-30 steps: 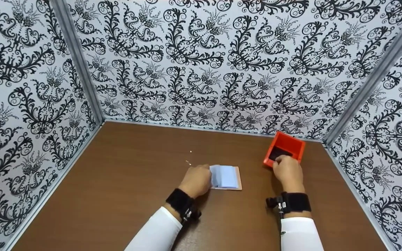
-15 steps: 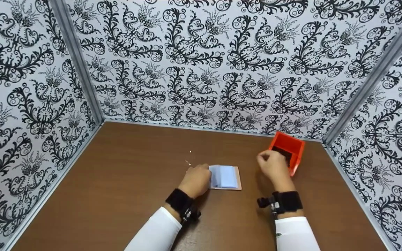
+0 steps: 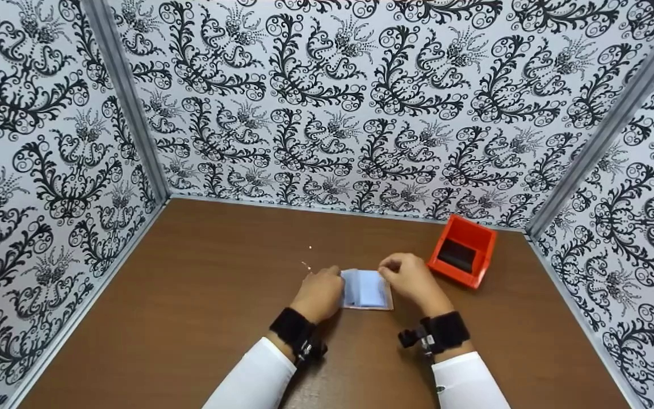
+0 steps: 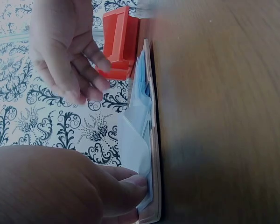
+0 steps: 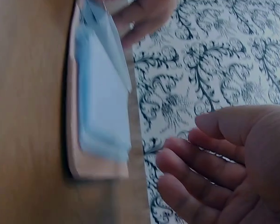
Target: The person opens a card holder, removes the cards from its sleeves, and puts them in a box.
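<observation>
A small card holder (image 3: 371,289) with a pinkish cover lies opened out on the table, its bluish clear plastic sleeves (image 5: 105,88) standing up in a stack. At its left side my left hand (image 3: 318,294) pinches a lifted sleeve between thumb and fingers, as the left wrist view shows. My right hand (image 3: 412,279) hovers by the holder's right edge. Its fingers (image 5: 196,163) are loosely bent with nothing between them in the right wrist view. The pages' left ends are partly hidden behind my left hand.
A red open box (image 3: 469,232) stands at the back right with a dark flat piece (image 3: 456,255) inside. Small white specks (image 3: 307,266) show on the brown table (image 3: 213,267) left of the holder. Patterned walls (image 3: 327,113) enclose the back and sides.
My right hand has come out of the red box and moved left to the card holder's right edge. The left hand has kept its place on the holder.
</observation>
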`<state>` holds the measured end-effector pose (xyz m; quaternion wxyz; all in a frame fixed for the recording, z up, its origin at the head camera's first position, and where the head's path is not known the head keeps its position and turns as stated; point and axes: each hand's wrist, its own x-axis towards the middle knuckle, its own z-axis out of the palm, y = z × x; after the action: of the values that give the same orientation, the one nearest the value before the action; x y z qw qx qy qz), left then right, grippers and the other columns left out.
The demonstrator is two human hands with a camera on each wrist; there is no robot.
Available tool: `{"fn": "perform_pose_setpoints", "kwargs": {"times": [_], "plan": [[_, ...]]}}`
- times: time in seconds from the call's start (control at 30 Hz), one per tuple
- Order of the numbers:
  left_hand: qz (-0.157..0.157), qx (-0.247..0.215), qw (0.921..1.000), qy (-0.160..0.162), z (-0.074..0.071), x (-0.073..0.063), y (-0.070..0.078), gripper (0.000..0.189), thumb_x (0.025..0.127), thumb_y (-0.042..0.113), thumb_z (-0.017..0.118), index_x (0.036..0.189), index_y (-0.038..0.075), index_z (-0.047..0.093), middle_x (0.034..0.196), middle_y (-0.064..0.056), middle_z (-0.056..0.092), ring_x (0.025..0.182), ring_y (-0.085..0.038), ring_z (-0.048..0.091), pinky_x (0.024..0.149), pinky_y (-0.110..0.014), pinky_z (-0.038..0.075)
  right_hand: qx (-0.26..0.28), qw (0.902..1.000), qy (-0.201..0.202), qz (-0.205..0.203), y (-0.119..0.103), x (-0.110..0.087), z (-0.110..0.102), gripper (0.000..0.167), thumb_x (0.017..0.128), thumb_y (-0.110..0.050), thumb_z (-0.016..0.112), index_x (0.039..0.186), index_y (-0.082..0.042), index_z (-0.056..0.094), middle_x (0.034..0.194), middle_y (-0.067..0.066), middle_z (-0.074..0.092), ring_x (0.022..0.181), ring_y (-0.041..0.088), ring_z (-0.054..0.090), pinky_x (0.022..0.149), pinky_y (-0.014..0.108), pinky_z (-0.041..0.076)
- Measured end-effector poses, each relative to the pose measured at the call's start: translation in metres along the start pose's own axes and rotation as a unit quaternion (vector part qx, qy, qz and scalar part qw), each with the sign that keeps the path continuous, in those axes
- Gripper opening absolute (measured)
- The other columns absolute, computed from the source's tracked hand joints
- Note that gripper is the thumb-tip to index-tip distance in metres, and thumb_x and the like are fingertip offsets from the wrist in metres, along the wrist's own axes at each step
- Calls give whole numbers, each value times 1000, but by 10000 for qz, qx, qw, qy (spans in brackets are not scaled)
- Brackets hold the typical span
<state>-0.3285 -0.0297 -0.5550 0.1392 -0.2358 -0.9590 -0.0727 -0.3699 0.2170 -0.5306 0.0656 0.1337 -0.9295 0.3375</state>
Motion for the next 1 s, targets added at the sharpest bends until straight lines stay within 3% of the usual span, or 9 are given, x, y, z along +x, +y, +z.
{"fn": "perform_pose_setpoints", "kwargs": {"times": [0.17,0.27,0.53,0.8,1.0], "plan": [[27,95,9999,29,2,1,0,9,96,6,76,98,9,84,103,-7,80,98,-31,79,78,-52,68,68,9967,-759,-288,-3,-1,11,14,101,-15,80,109,-5,86,106,8,85,99,22,77,96,47,65],[29,81,9999,60,2,1,0,8,96,6,75,95,9,83,100,-7,81,96,-31,79,76,-51,68,60,9949,-969,-262,-2,-3,14,15,101,-16,81,109,-6,86,105,7,85,96,19,75,94,44,64],[-50,-164,9998,36,3,0,-2,10,98,4,72,92,10,79,99,-9,81,98,-31,79,78,-51,68,-267,9938,-953,-506,0,-2,18,13,99,-19,82,106,-9,86,105,7,85,101,26,78,97,52,65],[-192,-239,9994,-142,3,1,-1,11,98,3,73,101,8,82,104,-10,80,101,-31,78,79,-51,68,-207,9948,-950,-313,1,-2,20,9,99,-18,82,105,-11,86,106,7,85,103,25,77,100,52,63],[-176,-300,9994,48,4,2,0,12,97,1,75,100,9,83,100,-10,79,96,-30,78,77,-48,68,-195,9952,-908,-304,2,-2,21,9,99,-17,82,104,-12,86,105,5,85,101,23,76,99,51,63]]}}
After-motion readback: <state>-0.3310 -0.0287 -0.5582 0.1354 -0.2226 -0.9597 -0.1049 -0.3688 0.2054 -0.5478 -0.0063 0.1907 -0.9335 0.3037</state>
